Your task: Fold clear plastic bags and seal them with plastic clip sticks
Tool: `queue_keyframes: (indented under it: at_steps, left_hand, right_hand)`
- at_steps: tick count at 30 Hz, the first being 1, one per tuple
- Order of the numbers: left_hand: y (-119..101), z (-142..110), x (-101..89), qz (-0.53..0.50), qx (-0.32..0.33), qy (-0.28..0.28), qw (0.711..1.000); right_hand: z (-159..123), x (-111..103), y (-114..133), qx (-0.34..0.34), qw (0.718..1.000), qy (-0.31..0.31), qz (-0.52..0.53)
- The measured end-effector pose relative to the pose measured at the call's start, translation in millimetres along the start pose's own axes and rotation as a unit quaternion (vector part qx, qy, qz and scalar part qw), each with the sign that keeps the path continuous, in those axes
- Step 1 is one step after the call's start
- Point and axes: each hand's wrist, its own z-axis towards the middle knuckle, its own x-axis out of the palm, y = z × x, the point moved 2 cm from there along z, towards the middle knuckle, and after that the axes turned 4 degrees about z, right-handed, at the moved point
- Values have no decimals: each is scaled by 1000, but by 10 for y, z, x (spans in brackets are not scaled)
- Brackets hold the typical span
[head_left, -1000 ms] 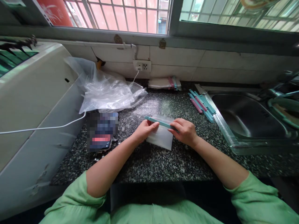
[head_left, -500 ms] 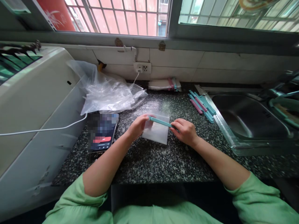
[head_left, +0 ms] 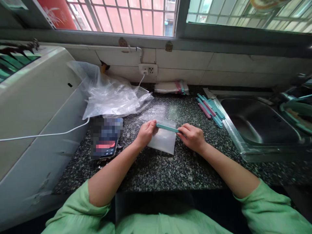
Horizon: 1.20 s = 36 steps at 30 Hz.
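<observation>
A small clear plastic bag (head_left: 163, 141) lies on the speckled granite counter (head_left: 170, 169) in front of me. A teal sealing clip (head_left: 167, 127) runs across the bag's top edge. My left hand (head_left: 145, 133) is closed on the clip's left end and the bag's corner. My right hand (head_left: 192, 137) pinches the clip's right end. Both forearms rest low over the counter, in green sleeves.
A pile of teal and pink clips (head_left: 211, 110) lies beside the steel sink (head_left: 258, 125) at the right. A stack of clipped bags (head_left: 172, 87) sits against the wall. Crumpled clear plastic (head_left: 112, 96) and a phone (head_left: 106, 138) lie at the left, next to a white appliance (head_left: 34, 107).
The bag and clip shifted slightly between my hands; my left hand moved from the clip's top to gripping its left end. My right hand stayed at the right end.
</observation>
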Motion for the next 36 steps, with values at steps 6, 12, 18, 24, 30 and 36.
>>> queue_keyframes:
  at_steps: [6, 12, 18, 24, 30, 36]
  left_hand:
    - [83, 11, 25, -49, 2, -6, 999]
    - [79, 5, 32, -65, -10, -24, 998]
    - [87, 21, 32, -74, -18, -27, 997]
    - [90, 29, 34, -88, -36, -38, 995]
    - [100, 34, 15, -73, -33, -43, 996]
    - [87, 32, -1, -40, -28, -63, 997]
  right_hand:
    - [-7, 10, -43, 25, 999, -7, 31]
    - [-7, 22, -65, 6, 999, -19, 44]
    - [-3, 28, -74, -1, 998, -33, 46]
    - [6, 30, -76, -7, 998, -41, 51]
    - [14, 14, -68, -21, 997, -52, 57]
    - [7, 17, -82, -19, 996, -58, 60]
